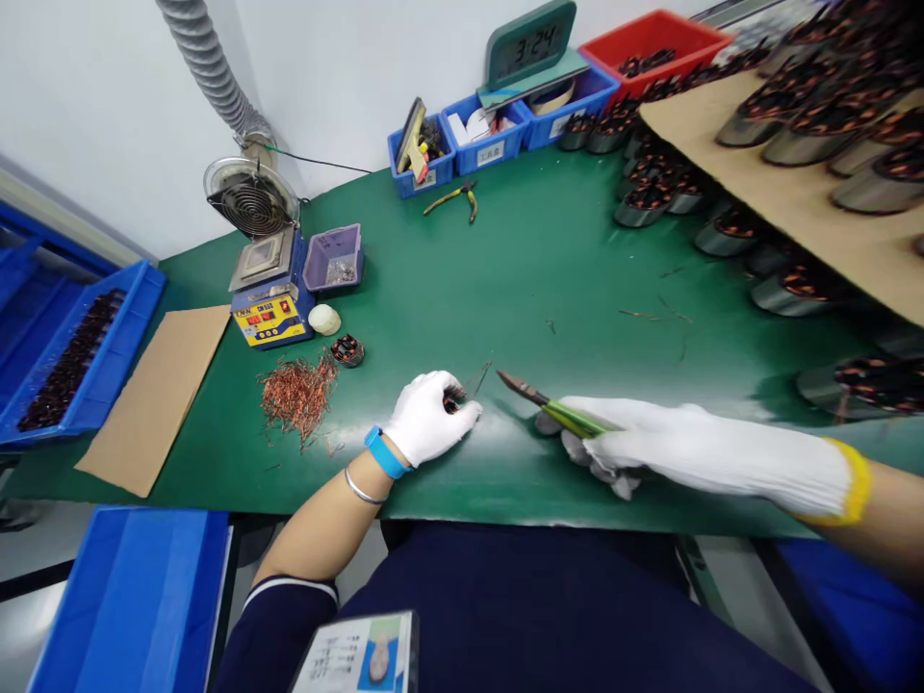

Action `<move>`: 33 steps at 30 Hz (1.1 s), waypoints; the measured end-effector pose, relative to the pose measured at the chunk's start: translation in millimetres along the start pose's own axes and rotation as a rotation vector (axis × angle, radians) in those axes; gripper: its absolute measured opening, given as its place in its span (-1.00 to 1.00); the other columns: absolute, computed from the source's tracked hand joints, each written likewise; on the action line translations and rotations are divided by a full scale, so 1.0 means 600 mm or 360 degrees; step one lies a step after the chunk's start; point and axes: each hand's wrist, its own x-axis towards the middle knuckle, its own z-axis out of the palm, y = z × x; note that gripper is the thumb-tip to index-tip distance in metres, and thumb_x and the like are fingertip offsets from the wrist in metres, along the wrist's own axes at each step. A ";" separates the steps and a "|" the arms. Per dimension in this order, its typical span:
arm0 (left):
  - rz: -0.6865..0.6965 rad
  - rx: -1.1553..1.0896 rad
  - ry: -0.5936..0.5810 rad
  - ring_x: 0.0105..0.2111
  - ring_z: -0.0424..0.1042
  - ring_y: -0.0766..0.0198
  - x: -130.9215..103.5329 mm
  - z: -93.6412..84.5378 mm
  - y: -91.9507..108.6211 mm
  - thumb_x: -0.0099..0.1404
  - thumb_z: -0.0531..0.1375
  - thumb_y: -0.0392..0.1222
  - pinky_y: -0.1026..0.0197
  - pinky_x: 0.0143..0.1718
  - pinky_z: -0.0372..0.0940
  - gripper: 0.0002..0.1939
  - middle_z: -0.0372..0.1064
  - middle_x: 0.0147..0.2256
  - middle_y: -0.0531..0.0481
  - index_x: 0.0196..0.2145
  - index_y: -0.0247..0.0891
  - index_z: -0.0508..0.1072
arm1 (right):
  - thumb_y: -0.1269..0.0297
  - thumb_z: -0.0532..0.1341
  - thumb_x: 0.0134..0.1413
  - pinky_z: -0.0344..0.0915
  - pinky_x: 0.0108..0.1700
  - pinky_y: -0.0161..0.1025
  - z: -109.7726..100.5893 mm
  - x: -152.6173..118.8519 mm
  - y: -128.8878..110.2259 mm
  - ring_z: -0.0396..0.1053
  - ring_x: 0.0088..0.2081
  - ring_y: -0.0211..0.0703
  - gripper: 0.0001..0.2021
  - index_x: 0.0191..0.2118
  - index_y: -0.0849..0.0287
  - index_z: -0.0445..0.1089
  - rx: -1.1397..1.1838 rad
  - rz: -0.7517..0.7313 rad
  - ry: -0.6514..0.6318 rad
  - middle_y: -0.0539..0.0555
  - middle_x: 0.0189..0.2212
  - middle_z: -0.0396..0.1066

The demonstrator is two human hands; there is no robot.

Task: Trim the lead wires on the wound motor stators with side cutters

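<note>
My left hand [431,420], in a white glove, curls around a small wound part [451,398] on the green table. Dark and copper bits of the part show between thumb and fingers, and thin wires [483,377] stick out toward the right. To the right, my right hand [613,438], also gloved, is wrapped around green-handled pliers [574,416]. Their dark metal tip points left toward the wires, apart from them. The fingers of this hand are slightly blurred.
A pile of copper wire clippings [297,397] and another wound part [347,350] lie left, near a blue and yellow machine [270,321]. Yellow-handled pliers [453,198] lie behind. Many wound parts [642,202] and a cardboard sheet [722,120] are at right. Blue bins [485,149] line the wall.
</note>
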 end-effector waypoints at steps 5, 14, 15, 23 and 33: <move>0.0014 0.0003 0.0007 -0.31 0.39 0.20 0.000 0.000 0.000 0.21 0.31 -0.14 0.15 -0.20 0.29 -0.82 0.42 -0.38 0.03 -0.42 -0.19 0.36 | -0.04 0.34 -0.16 0.47 -0.23 -0.18 -0.001 0.007 -0.024 0.44 -0.37 -0.11 -0.40 0.04 0.10 0.40 0.0119 0.0145 -0.0258 0.10 -0.32 0.47; 0.0032 0.0062 0.0014 -0.30 0.40 0.19 0.000 -0.001 0.001 0.21 0.30 -0.17 0.15 -0.19 0.31 -0.84 0.44 -0.38 0.02 -0.41 -0.18 0.36 | -0.11 0.37 -0.12 0.41 -0.31 -0.28 -0.001 0.014 -0.053 0.40 -0.43 -0.23 -0.34 0.08 0.13 0.34 0.0043 0.0132 -0.0388 0.07 -0.33 0.46; 0.0041 0.0067 0.0010 -0.29 0.40 0.19 0.001 -0.001 0.000 0.21 0.30 -0.17 0.15 -0.19 0.31 -0.84 0.44 -0.38 0.02 -0.41 -0.18 0.36 | -0.11 0.35 -0.09 0.39 -0.32 -0.29 -0.002 0.016 -0.054 0.40 -0.44 -0.24 -0.36 0.07 0.14 0.34 0.0016 0.0112 -0.0399 0.07 -0.33 0.47; 0.0138 0.0058 -0.0021 -0.28 0.43 0.17 0.005 0.002 -0.010 0.19 0.27 -0.18 0.13 -0.15 0.35 -0.90 0.48 -0.36 0.01 -0.37 -0.19 0.41 | -0.01 0.31 -0.02 0.41 -0.30 -0.24 -0.007 0.029 -0.048 0.46 -0.43 -0.18 -0.38 0.14 0.14 0.28 -0.0109 0.0095 -0.0381 0.06 -0.36 0.49; 0.0190 0.0081 -0.0051 -0.28 0.45 0.18 0.005 -0.001 -0.013 0.16 0.27 -0.18 0.11 -0.14 0.38 -0.90 0.49 -0.35 0.00 -0.34 -0.20 0.43 | 0.00 0.29 -0.03 0.27 -0.49 -0.29 -0.008 0.021 -0.071 0.48 -0.49 -0.15 -0.50 0.03 0.11 0.35 -0.0326 0.0116 -0.0302 0.02 -0.43 0.49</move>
